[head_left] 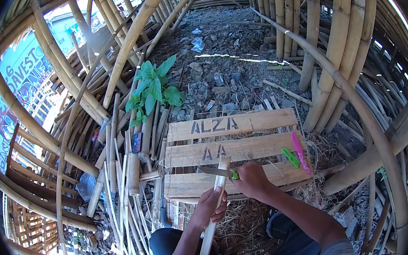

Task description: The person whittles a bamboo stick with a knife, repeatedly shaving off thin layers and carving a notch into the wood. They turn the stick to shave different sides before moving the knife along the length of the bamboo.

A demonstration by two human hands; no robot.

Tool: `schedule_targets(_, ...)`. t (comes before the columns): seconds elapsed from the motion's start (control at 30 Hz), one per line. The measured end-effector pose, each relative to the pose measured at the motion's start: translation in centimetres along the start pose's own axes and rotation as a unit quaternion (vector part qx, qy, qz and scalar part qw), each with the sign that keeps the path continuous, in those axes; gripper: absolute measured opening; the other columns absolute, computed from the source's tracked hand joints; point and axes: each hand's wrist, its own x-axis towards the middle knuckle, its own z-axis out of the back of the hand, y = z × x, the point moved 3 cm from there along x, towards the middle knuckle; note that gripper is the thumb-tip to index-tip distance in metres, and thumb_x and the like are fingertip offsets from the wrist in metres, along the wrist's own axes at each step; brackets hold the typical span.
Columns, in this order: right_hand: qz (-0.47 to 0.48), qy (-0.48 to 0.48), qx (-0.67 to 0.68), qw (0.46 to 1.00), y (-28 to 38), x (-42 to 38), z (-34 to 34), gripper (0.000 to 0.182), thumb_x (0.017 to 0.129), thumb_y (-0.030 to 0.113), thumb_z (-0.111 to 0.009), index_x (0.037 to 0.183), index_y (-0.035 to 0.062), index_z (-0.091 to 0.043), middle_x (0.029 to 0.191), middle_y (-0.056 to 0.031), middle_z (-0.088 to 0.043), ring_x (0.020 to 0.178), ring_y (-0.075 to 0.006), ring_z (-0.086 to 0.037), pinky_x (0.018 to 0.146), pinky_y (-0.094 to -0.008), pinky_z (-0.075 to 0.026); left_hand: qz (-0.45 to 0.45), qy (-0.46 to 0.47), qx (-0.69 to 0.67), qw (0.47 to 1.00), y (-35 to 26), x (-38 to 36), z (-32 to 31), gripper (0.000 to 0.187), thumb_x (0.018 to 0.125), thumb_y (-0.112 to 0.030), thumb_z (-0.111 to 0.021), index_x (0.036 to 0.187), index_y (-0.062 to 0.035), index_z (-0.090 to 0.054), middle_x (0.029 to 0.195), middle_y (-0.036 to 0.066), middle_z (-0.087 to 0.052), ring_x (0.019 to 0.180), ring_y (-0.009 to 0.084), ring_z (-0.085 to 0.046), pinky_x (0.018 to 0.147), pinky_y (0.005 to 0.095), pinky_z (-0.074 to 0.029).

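Observation:
My left hand (pixel 209 208) is wrapped round a pale split bamboo strip (pixel 208 242) that stands tilted between my legs, its top end over the wooden crate. My right hand (pixel 252 180) grips the green handle of a knife (pixel 213 171). The knife's blade lies across the strip near its top, above my left hand. Beneath and beyond both hands is the slatted wooden crate (pixel 269 119), with dark stencilled letters on its slats. On its right side rest a green knife sheath or handle-shaped piece (pixel 290 157) and a pink one (pixel 301 150).
Thin split bamboo strips (pixel 121 208) lie left of the crate, beside a leafy green plant (pixel 154 85). Thick bamboo poles (pixel 343 57) stand at the right, and a long curved pole (pixel 338 79) crosses there. Rubble (pixel 224 75) covers the ground beyond; fibrous shavings (pixel 243 226) lie below the crate.

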Motion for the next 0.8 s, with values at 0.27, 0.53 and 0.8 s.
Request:
schedule_targets(0.27,-0.017,-0.049,-0.109,0.993,-2.9,1.3,0.6,0.015,0.067,0.021,-0.064,0.068,0.0058,-0.064,0.066,-0.0160,-0.063,0.065,-0.0328,-0.063,0.062,-0.0437,-0.049,-0.005,0.019,-0.001,1.000,0.6,1.8,-0.3,0.035,0.099,-0.038,-0.035,0.085,-0.0080,-0.046,0.053,-0.002,-0.034,0.035,0.0044,-0.026,0.032,0.0189,-0.024)
schedule_targets(0.53,-0.054,-0.087,-0.150,0.983,-5.5,1.7,1.6,0.015,0.065,0.022,-0.066,0.068,0.0067,-0.065,0.068,-0.0168,-0.063,0.066,-0.0331,-0.063,0.064,-0.0449,-0.049,-0.027,0.037,0.029,0.999,0.7,3.1,-1.0,0.034,0.099,-0.037,-0.036,0.087,-0.0078,-0.046,0.055,-0.002,-0.036,0.037,0.0050,-0.028,0.034,0.0195,-0.026)
schedule_targets(0.8,-0.336,-0.357,-0.013,0.871,-25.1,-1.0,10.1,0.032,0.080,0.025,-0.053,0.067,-0.0040,-0.057,0.061,-0.0212,-0.056,0.060,-0.0353,-0.058,0.056,-0.0451,-0.041,0.051,0.103,0.015,0.993,3.2,-1.9,-2.6,0.034,0.098,-0.038,-0.036,0.083,-0.0088,-0.045,0.055,-0.003,-0.035,0.036,0.0058,-0.029,0.032,0.0210,-0.028)
